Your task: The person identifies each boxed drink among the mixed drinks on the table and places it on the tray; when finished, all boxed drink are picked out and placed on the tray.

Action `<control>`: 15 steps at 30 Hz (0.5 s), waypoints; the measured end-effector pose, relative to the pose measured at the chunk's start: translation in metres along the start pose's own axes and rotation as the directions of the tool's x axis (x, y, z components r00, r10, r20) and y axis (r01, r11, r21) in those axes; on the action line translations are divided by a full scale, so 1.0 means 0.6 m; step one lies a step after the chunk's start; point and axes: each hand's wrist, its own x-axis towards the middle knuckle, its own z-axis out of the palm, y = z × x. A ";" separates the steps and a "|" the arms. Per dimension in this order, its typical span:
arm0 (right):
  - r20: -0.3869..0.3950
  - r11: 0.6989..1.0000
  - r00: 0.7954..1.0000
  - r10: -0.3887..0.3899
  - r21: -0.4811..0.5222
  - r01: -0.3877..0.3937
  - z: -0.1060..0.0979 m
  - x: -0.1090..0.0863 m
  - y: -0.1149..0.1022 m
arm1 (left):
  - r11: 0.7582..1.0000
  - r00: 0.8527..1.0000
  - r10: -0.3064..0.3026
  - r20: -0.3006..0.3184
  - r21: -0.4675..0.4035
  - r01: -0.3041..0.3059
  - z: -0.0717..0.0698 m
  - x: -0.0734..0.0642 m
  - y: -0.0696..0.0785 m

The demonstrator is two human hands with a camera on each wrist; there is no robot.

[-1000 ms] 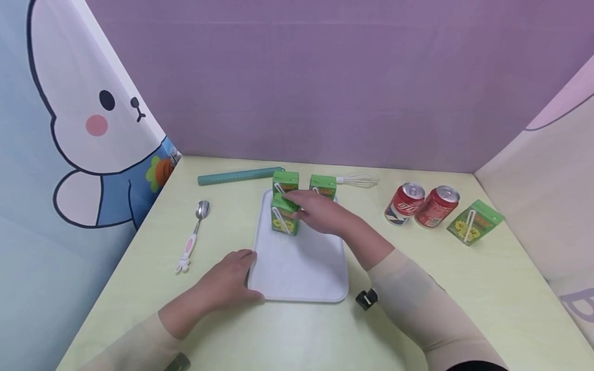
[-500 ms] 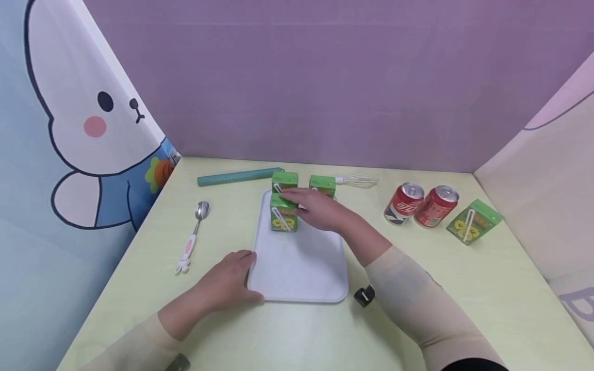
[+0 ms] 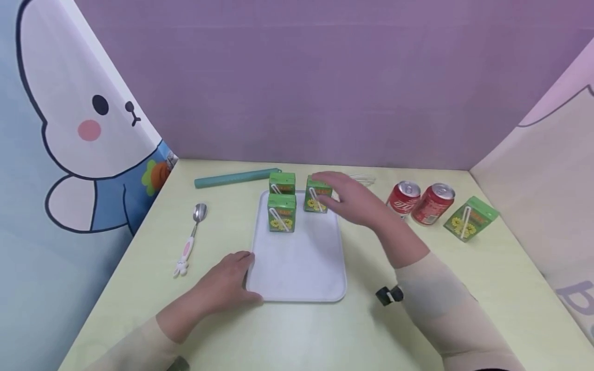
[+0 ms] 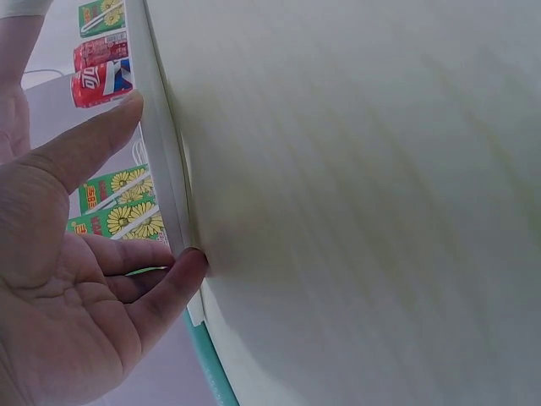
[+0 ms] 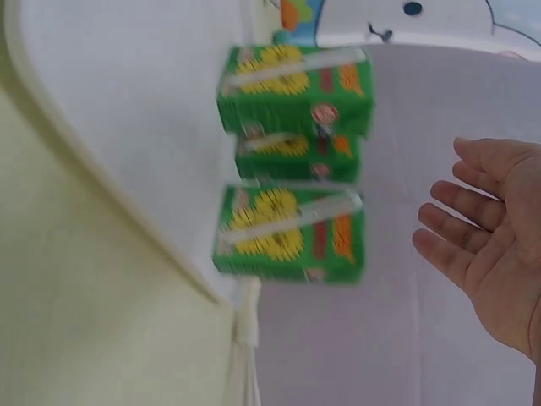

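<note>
My left hand holds the near left corner of the white tray, thumb at the front edge and fingers along the left side. In the left wrist view its thumb and fingertips touch the rim. Three green drink cartons with straws stand upright on the tray: a front left carton, another carton behind it, and a right carton. My right hand hovers beside the right carton in the head view, its fingers extended. In the right wrist view that hand holds nothing.
Two red cans and another green carton, tilted, are on the right. At the left lies a rabbit-handled spoon. A teal stick-like object and a whisk lie behind the tray, the whisk partly hidden.
My right hand has let go of the front left carton, which now stands behind nothing, and moved right. The left hand has stayed at the tray corner.
</note>
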 end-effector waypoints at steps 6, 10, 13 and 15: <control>-0.075 0.997 0.995 0.070 -0.006 -0.071 -0.043 -0.041 0.040 | 1.000 1.000 -0.010 0.010 0.000 0.010 0.002 0.004 -0.001; -0.113 0.995 0.989 0.100 0.001 -0.101 -0.067 -0.071 0.070 | 1.000 1.000 -0.008 0.003 0.005 0.008 0.002 0.004 -0.002; -0.157 0.993 0.981 0.114 0.008 -0.114 -0.086 -0.096 0.091 | 1.000 1.000 -0.002 0.002 0.007 0.002 0.002 0.003 -0.002; -0.189 0.990 0.972 0.141 0.036 -0.136 -0.099 -0.113 0.104 | 1.000 1.000 -0.002 0.004 0.006 0.002 0.001 0.003 -0.001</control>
